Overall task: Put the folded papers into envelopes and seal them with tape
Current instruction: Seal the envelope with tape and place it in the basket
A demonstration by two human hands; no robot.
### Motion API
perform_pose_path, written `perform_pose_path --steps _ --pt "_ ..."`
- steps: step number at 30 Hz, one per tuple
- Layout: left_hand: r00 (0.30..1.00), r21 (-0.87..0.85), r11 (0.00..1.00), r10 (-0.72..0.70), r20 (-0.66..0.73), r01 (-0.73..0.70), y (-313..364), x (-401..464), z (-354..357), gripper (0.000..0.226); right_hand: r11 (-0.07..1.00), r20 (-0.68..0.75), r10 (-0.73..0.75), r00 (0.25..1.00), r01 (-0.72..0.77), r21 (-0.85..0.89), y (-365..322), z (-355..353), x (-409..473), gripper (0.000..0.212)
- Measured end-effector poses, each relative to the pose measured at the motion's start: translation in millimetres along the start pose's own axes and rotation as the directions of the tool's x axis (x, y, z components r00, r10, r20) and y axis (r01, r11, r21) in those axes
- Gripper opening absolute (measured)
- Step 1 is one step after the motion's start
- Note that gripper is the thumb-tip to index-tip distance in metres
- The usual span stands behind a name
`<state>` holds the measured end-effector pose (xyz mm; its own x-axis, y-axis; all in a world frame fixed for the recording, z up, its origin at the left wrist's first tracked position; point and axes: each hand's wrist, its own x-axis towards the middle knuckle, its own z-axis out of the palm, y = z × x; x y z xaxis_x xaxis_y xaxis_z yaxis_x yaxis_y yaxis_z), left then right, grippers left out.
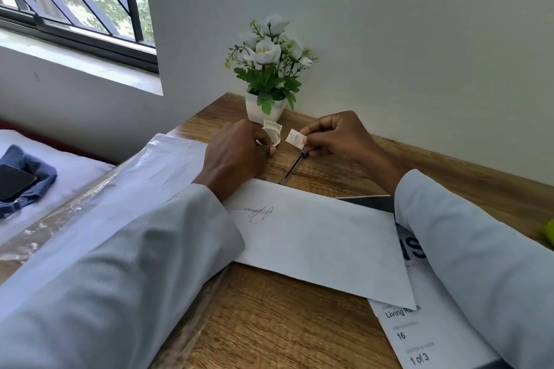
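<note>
At far left a dark phone [15,180] lies on blue folded cloth [36,183]. A plastic-wrapped pack of envelopes [144,171] runs under the left sleeve. The left hand [236,156] grips a small tape roll [274,136], its loose end sticking up. Just right of it, the right hand [341,141] pinches 1 cut tape piece [295,138] between thumb and fingers, above a pen [295,163]. The signed white envelope [323,243] lies on the wooden table [269,323], nearer the person than both hands. A potted white-flowered plant [268,69] stands behind.
</note>
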<state>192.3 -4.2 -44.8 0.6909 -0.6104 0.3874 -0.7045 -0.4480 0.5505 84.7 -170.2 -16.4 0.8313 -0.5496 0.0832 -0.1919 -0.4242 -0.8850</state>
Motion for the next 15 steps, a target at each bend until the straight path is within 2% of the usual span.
perform_pose_path --steps 3,7,11,15 --pt "1.0 -0.006 1.0 0.024 0.015 -0.024 2 0 1 0.021 0.998 -0.001 -0.019 1.0 0.019 -0.065 -3 -8 -6 0.012" --pt "0.998 0.018 0.998 0.056 -0.003 -0.056 5 -1 1 0.035 0.964 -0.006 -0.193 0.981 0.188 -0.187 -14 -20 -27 0.012" --pt "0.996 0.036 0.995 0.093 -0.002 -0.093 9 -1 0 0.043 0.941 -0.061 -0.302 0.951 0.287 -0.181 -26 -38 -61 0.011" --pt "0.99 0.048 0.989 0.138 0.004 -0.138 10 -4 -1 0.037 0.951 -0.131 -0.308 0.942 0.299 -0.08 -29 -49 -104 0.012"
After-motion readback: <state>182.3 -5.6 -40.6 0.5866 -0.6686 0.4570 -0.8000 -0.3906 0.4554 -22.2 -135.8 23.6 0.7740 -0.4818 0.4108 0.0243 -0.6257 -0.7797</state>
